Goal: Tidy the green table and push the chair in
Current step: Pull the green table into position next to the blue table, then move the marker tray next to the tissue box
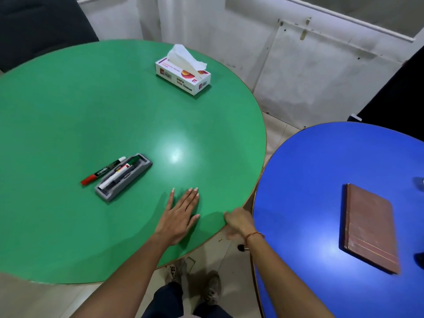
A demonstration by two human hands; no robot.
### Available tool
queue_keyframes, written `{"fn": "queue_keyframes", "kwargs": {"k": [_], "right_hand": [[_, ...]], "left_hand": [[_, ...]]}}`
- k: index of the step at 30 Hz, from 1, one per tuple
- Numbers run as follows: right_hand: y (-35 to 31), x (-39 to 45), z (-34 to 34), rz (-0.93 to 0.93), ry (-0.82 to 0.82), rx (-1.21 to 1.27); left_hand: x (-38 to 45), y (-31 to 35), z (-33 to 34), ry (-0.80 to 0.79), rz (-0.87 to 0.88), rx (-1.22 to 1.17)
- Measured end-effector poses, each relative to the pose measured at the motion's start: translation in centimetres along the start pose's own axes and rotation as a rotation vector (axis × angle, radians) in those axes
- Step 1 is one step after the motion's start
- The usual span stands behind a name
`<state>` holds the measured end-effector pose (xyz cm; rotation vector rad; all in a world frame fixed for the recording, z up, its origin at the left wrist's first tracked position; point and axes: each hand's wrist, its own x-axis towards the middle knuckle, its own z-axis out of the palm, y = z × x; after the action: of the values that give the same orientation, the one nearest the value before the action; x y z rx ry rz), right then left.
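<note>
The round green table (91, 99) fills the left and middle of the view. My left hand (181, 214) lies flat on its top near the front right, fingers spread, holding nothing. My right hand (238, 222) curls over the table's right edge and grips it. A grey tray (125, 176) with pens in it lies left of my left hand. A red-capped marker (103, 171) rests on the table beside the tray. A white tissue box (183, 75) with a tissue sticking up stands toward the far side.
A blue round table (321, 180) stands close on the right, nearly touching the green one, with a brown book (369, 228) on it. A dark chair (41, 24) sits behind the green table at the top left. A white panelled wall runs along the back.
</note>
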<state>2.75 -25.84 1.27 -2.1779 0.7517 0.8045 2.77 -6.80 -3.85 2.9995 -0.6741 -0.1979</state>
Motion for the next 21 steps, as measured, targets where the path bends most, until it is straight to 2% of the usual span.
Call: {"fn": "queue_keyframes", "kwargs": {"k": [1,2,3,5,8,10,13,16,21], "right_hand": [[-1.4,-0.7,-0.5,-0.097,0.125,-0.310],[-3.1,-1.6,-1.0,-0.199,0.255,-0.485],[-5.2,-2.3,-1.1,-0.291,0.354,-0.552],[-9.8,-2.5,-0.4,-0.508,0.444,-0.534],[-17.0,-2.1,2.7,-0.830,0.328,-0.434],[-21.4,-2.2,5.6,-0.968,0.231,-0.420],[-27.3,-2.0,10.7,-1.040,0.090,-0.482],[-31.3,-1.3,14.8,-0.999,-0.011,-0.637],[-33.2,0.5,16.3,-0.885,-0.003,-0.819]], "left_hand": [[-0.2,-0.8,-0.6,0.024,-0.009,0.021],[-0.3,-1.6,-1.2,0.065,-0.038,0.024],[-0.5,-2.4,-1.6,0.122,-0.078,0.018],[-1.1,-4.8,-2.0,0.259,-0.199,0.010],[-2.2,-9.5,-2.7,0.342,-0.405,-0.013],[-3.1,-13.0,-3.1,0.347,-0.470,-0.043],[-4.1,-17.7,-3.0,0.374,-0.402,0.015],[-4.1,-21.1,-2.5,0.415,-0.254,0.012],[-3.2,-23.7,-2.4,0.409,-0.086,-0.054]]}}
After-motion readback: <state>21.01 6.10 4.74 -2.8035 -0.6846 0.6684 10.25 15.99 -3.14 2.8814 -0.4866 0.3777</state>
